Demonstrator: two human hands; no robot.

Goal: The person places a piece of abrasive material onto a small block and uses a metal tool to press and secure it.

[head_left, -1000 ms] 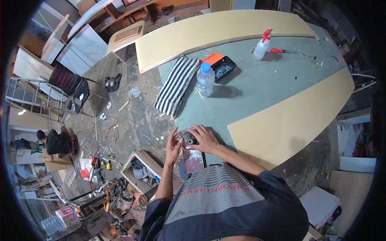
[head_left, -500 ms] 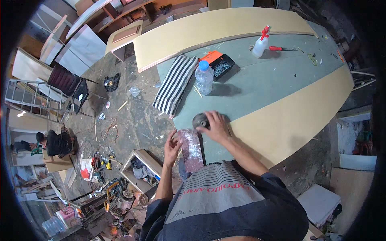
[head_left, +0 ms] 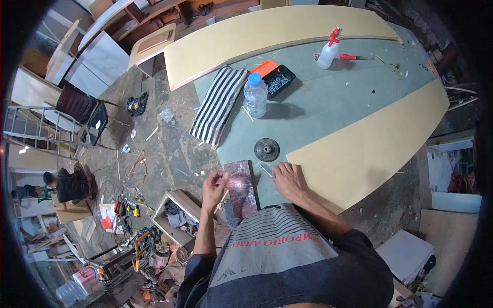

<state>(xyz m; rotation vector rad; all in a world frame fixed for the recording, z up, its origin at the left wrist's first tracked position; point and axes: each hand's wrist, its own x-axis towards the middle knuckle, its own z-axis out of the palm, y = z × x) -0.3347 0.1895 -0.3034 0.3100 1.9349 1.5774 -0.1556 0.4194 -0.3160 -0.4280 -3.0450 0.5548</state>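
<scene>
My left hand (head_left: 214, 191) is beside the left edge of a flat reddish-brown rectangular block (head_left: 241, 197), its fingers pinched together; what they hold, if anything, is too small to make out. A bright glare falls on the block, which lies at the near edge of the green tabletop. My right hand (head_left: 289, 183) rests low over the table, by the corner of a pale yellow panel. Its fingertips close on the end of a thin light-coloured stick (head_left: 266, 170). Just beyond, a round black disc with a central hub (head_left: 266, 149) lies flat, touched by neither hand.
Farther up the table (head_left: 318, 108) stand a clear bottle with a blue cap (head_left: 256, 96) and a red-topped spray bottle (head_left: 328, 50). Near them are a striped cloth (head_left: 218, 105), a box of screws (head_left: 278, 82) and a red-handled tool (head_left: 349, 57). A person (head_left: 72, 182) crouches at far left.
My right hand has let go of the black disc, which now lies on the table, and has moved nearer to me, onto the thin stick. My left hand stays by the block.
</scene>
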